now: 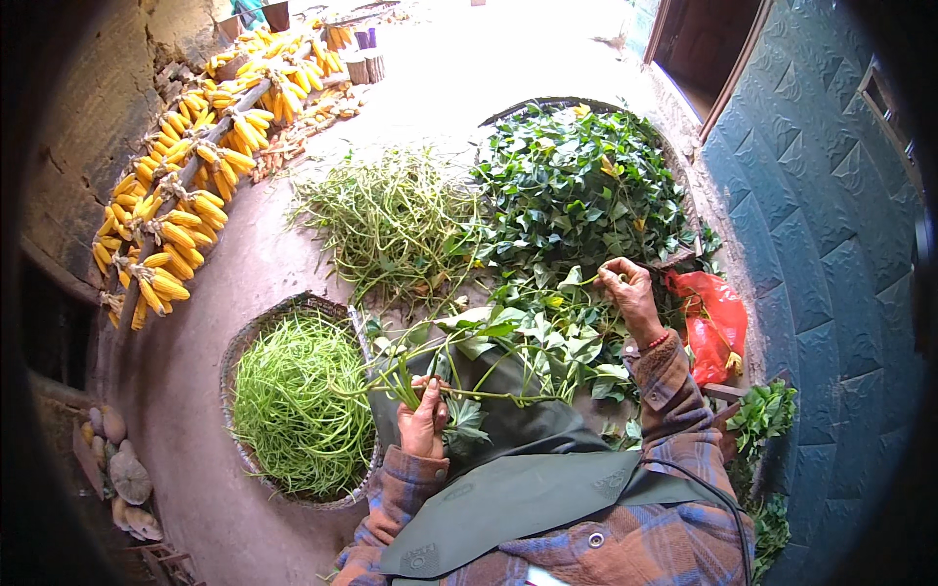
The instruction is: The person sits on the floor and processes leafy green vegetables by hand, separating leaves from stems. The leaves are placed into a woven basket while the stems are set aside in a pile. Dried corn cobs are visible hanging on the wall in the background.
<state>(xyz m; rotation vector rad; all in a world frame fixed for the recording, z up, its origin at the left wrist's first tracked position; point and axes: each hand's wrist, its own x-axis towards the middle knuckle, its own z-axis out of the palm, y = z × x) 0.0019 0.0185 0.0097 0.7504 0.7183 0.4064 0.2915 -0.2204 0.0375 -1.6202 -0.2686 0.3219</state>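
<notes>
My left hand [423, 420] is closed round a bunch of green stems, part of a leafy vine [498, 396] that stretches to the right across the dark green apron [518, 469] on my lap. Higher and to the right, my right hand [630, 298] pinches a thin green stem, its fingertips together. Just left of my left hand stands a woven basket [232, 430] full of thin, bare green stalks [303, 405]. Loose leafy vines [567, 342] lie between my hands and a large heap of dark green leaves [586, 186].
A pile of paler stripped stems [391, 220] lies ahead on the floor. Yellow corn cobs [195, 195] hang on a pole at the left. A red plastic bag [711, 322] sits by my right forearm, near a blue-green door panel [831, 273]. Gourds [130, 476] rest at lower left.
</notes>
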